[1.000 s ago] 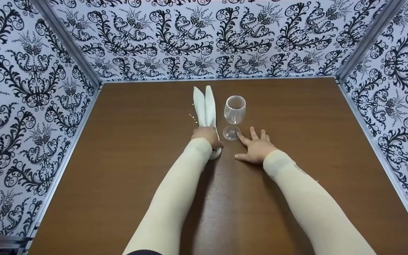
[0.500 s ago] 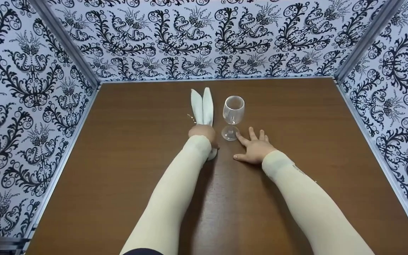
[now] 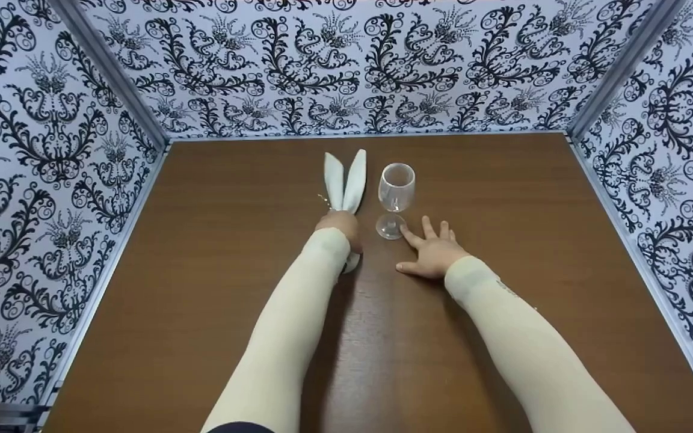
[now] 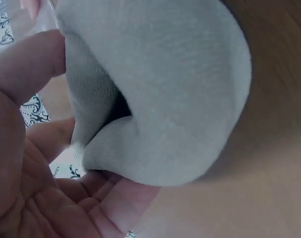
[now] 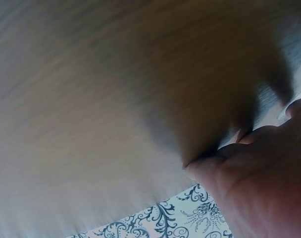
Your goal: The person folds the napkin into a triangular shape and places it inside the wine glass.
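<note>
My left hand (image 3: 339,228) grips a white cloth napkin (image 3: 354,180) folded into two upright points like rabbit ears. In the left wrist view the napkin's rounded lower end (image 4: 175,99) bulges out between thumb and fingers. A small gold beaded strand (image 3: 323,199) shows at the napkin's left side; how it is attached is hidden behind the hand. To the right of the napkin stands a clear stemmed glass (image 3: 396,193), upright. My right hand (image 3: 437,255) lies on the table with fingers spread, its index fingertip at the edge of the glass's foot (image 3: 391,227).
Everything stands on a brown wooden table (image 3: 214,288). Patterned black-and-white panels (image 3: 334,66) with metal frame bars (image 3: 112,72) enclose it at the back and on both sides.
The left hand has shifted a little to the left with the napkin. The napkin's two points now spread farther apart. The right hand and the glass stay in place.
</note>
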{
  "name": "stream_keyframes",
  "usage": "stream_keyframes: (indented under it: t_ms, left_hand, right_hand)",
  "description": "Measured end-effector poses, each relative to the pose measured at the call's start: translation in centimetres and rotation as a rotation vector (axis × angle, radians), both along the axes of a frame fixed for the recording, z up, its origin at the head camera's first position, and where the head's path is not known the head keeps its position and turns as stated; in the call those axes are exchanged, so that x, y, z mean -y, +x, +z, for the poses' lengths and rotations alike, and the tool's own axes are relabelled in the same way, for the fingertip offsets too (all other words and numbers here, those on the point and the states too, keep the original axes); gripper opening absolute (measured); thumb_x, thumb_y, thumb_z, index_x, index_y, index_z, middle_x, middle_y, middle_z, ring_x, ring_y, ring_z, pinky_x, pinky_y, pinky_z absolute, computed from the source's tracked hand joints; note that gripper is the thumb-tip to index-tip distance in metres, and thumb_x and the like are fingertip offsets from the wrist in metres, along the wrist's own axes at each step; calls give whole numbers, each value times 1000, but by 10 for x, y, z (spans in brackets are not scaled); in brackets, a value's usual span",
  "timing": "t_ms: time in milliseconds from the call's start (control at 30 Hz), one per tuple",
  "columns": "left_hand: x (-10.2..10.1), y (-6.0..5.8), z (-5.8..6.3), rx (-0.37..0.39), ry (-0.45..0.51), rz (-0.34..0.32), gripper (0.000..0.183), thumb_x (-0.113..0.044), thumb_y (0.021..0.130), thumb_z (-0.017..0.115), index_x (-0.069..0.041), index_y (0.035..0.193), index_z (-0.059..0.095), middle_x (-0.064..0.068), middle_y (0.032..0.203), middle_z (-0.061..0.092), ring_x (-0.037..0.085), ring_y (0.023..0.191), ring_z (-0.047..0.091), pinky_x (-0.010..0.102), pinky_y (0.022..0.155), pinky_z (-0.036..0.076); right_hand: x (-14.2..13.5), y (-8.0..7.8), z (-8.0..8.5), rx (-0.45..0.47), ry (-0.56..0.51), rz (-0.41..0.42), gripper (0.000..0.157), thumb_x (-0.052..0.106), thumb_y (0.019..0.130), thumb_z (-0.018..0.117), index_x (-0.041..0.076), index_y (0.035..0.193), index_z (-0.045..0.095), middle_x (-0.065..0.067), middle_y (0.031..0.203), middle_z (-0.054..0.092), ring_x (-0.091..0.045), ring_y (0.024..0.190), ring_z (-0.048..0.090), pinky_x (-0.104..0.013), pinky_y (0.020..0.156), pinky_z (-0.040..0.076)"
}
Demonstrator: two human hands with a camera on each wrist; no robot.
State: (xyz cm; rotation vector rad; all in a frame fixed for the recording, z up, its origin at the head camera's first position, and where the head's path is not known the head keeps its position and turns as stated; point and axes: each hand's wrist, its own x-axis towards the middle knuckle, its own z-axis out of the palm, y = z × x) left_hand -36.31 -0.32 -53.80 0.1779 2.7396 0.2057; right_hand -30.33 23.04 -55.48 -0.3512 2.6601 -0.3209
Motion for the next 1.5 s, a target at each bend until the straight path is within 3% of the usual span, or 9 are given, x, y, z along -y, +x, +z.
stream_keyframes:
  t_ms: [233,300,500,633,867,933,1100,1300,1500]
  left_hand:
    - [11,3,7,-36,96,12,22,-21,94,73,-3,105,80,13,115,78,30,107,72,45,96,59]
    - [16,5,8,-45,134,30,21,-18,96,70,-4,108,80,13,116,78,31,110,72,46,98,58]
    - [31,10,10,-53,265,64,52,-11,95,68,-11,147,62,14,141,68,34,132,63,46,109,53]
    - [40,12,11,-37,356,90,68,-7,94,67,-15,159,49,14,154,58,31,138,59,44,107,52]
    - [47,12,11,-26,478,158,70,-8,95,66,-18,161,45,13,161,51,27,131,60,38,84,52]
    - [50,11,11,-43,518,162,70,-8,95,66,-16,161,45,14,161,51,27,129,61,38,81,53]
    - [53,11,12,-122,583,151,70,-9,95,69,-12,160,46,16,159,53,28,135,60,39,93,55]
    - [53,13,17,-180,633,194,72,-13,96,74,-16,161,44,17,155,56,28,113,66,35,75,56]
    - [51,14,18,-268,636,218,72,-18,96,77,-22,160,47,20,143,58,30,115,64,41,94,57]
  right_hand:
    - [2,0,1,-5,-2,3,97,70,96,60,31,171,12,-31,173,-7,-69,152,-8,-72,127,4]
    - [3,0,1,-4,0,2,97,70,96,60,31,170,11,-31,173,-7,-69,152,-8,-71,127,4]
    - [3,0,1,4,8,1,98,71,96,59,32,170,10,-30,173,-8,-68,153,-9,-71,127,2]
    - [3,1,0,0,2,0,98,71,96,59,31,170,10,-30,173,-9,-68,152,-10,-71,127,1]
    - [2,0,-2,4,-6,0,98,71,96,58,31,171,10,-30,173,-10,-69,152,-11,-72,126,0]
    - [2,0,-2,4,-8,0,98,71,96,58,31,171,10,-31,173,-10,-69,152,-11,-72,126,-1]
    - [1,1,-2,9,-12,-5,98,71,96,59,31,171,9,-30,173,-11,-68,152,-12,-72,126,-1]
    - [0,0,-2,31,-17,-17,99,72,96,58,33,170,7,-28,173,-15,-66,152,-17,-72,126,-2]
    - [0,0,-3,26,-16,-14,98,71,96,58,33,170,7,-28,173,-14,-66,152,-17,-72,126,-2]
